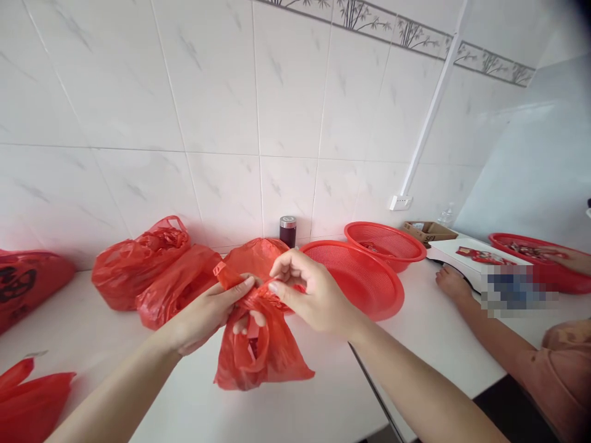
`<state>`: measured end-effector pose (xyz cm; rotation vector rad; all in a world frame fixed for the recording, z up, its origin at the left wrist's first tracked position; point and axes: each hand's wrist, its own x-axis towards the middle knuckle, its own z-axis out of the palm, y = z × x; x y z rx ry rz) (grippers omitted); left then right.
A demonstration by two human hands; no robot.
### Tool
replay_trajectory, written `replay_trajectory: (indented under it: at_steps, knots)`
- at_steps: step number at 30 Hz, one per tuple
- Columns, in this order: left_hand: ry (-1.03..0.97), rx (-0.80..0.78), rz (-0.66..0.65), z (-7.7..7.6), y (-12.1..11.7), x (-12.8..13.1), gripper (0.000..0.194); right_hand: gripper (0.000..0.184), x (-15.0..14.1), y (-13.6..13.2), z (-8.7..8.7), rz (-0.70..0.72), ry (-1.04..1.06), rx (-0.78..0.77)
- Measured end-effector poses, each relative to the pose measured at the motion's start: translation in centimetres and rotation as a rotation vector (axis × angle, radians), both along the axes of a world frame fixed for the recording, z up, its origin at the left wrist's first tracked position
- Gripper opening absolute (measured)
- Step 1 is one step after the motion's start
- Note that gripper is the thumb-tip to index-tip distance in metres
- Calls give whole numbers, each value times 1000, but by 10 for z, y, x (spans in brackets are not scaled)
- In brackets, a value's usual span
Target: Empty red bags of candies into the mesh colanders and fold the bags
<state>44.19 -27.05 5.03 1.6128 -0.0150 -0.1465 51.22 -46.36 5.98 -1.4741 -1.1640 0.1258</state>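
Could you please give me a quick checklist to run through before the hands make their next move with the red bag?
1. Left hand grips the red bag at its top: ok.
2. Right hand pinches the bag's handle: ok.
3. Bag's bottom rests on the counter: ok.
4. Bag contents identified: cannot tell.
5. Nearest red basket apart from the bag: ok.
6. Co-worker's hand away from the bag: ok.
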Motion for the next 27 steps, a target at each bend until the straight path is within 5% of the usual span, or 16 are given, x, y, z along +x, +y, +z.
replay_trajectory:
  at_steps: [4,9,12,15,20,24,27]
  knots:
    - [-82,92,-101,5,8,-4,24,8,-17,-5,5,125,16,50]
    - [-105,299,-147,5,1,-8,8,30,0,15,-21,-28,120,14]
    - [-118,324,-48,-8,-6,-7,20,36,6,26,-42,-85,203,-90]
    - [-216,571,187,-22,-10,-4,25,34,5,32,-61,-36,277,-58]
    - [-629,874,569,-44,-15,3,33,30,1,38,-80,7,410,37]
    - [-730,840,554,-58,-16,-1,22,17,7,34,-76,21,382,-79]
    - [-611,745,445,-64,-15,-8,24,11,9,27,-66,-257,59,27]
